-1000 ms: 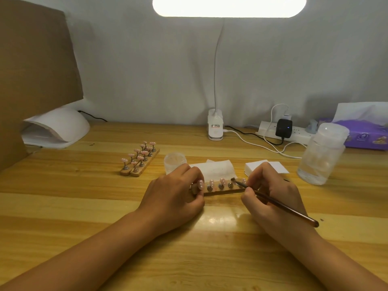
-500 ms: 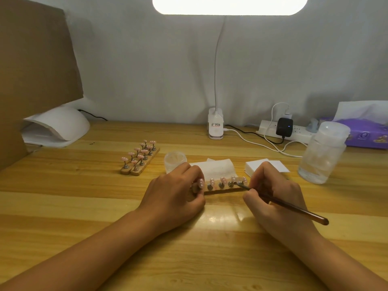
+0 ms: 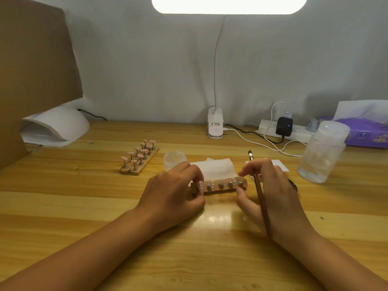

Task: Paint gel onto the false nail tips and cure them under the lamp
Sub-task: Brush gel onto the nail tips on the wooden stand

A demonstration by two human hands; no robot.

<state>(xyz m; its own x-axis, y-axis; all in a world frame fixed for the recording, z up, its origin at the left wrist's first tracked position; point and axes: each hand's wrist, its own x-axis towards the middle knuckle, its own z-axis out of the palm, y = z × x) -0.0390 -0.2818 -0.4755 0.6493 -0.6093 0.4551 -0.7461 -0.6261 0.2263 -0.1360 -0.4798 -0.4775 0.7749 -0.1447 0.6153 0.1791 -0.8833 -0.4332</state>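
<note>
Brush (image 3: 259, 191) now swung off nail tips (image 3: 211, 183) toward 12 o'clock, gripped in right hand (image 3: 273, 192). That hand and left hand (image 3: 176, 191) pinch holder strip (image 3: 218, 192) ends. We judge painting done; curing lamp (image 3: 56, 124), 10 o'clock, next.

A blown-out desk lamp (image 3: 229, 5) overhead casts glare on the table (image 3: 220, 217); edges bow.

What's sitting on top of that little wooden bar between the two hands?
A row of metal pegs carrying nail tips stands on the wooden bar. The left hand grips its left end, hiding whatever sits there; the right hand, holding a brush, is at the right end.
</note>
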